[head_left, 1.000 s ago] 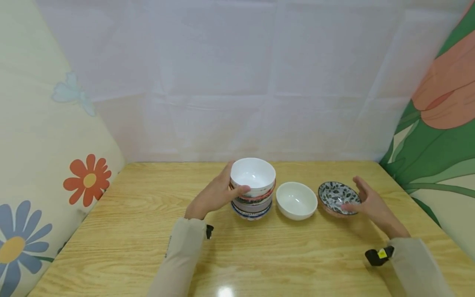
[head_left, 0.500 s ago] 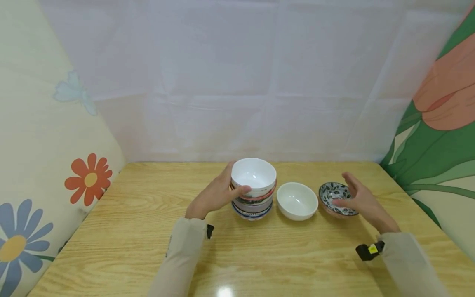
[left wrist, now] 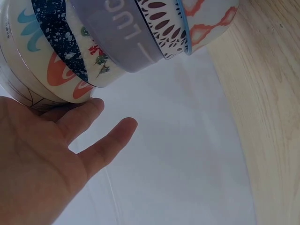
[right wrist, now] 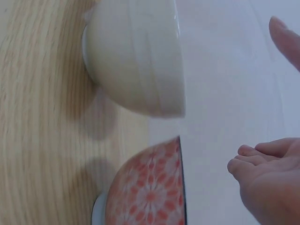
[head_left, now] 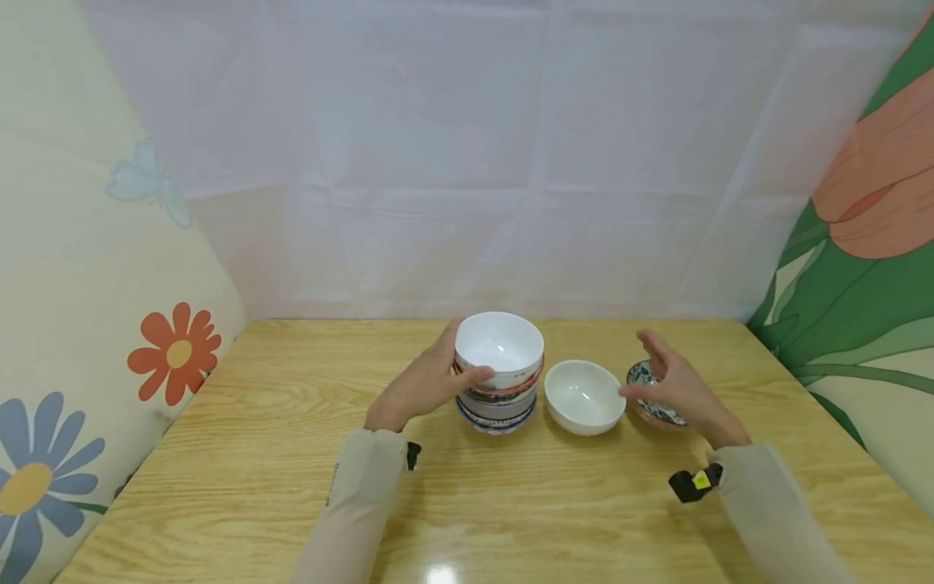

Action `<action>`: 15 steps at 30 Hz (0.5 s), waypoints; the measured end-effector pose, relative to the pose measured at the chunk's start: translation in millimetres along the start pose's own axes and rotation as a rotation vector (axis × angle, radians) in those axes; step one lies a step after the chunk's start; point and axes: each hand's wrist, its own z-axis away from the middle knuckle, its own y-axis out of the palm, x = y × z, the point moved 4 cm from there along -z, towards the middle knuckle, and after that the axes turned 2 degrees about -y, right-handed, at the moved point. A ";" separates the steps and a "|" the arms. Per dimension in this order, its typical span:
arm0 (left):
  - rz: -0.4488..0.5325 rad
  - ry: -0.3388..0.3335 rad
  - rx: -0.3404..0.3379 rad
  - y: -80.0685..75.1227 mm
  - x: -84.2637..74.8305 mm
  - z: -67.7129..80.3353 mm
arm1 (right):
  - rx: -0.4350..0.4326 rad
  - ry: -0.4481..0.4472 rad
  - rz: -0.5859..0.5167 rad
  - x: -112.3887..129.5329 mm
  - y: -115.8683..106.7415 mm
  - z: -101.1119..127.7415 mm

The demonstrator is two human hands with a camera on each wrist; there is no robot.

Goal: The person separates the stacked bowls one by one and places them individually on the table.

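A tall stack of bowls (head_left: 498, 408) stands on the table, topped by a white bowl (head_left: 499, 345). My left hand (head_left: 425, 383) holds the stack near its top, thumb at the front of the white rim and fingers round the far left side. Just right of the stack sits a cream bowl (head_left: 584, 397). Over the black-and-white patterned bowl (head_left: 640, 375) my right hand (head_left: 682, 396) hovers with thumb and fingers spread, partly hiding it. Its outside shows red flowers in the right wrist view, where the right hand is apart from both bowls.
The wooden table (head_left: 241, 454) ends at a hanging white cloth (head_left: 430, 162) behind the bowls. Floral cloths (head_left: 66, 268) close in the left and right sides. Dark wrist cameras (head_left: 689, 485) stick out at both cuffs.
My right hand has moved left, from the patterned bowl's right edge to above it, with the thumb now by the cream bowl's rim. The left hand and the bowls stay put.
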 end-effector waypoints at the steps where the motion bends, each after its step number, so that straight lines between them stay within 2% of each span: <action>1: 0.000 0.003 0.000 -0.1 -0.1 -0.1 | 0.002 -0.001 0.005 1.7 1.6 -1.5; 8: 0.004 0.011 0.002 -0.1 -0.1 -0.4 | 0.028 -0.020 -0.049 12.4 15.5 -10.6; 15: 0.008 0.015 0.006 0.4 0.5 -0.6 | 0.055 -0.032 -0.194 25.3 32.4 -16.3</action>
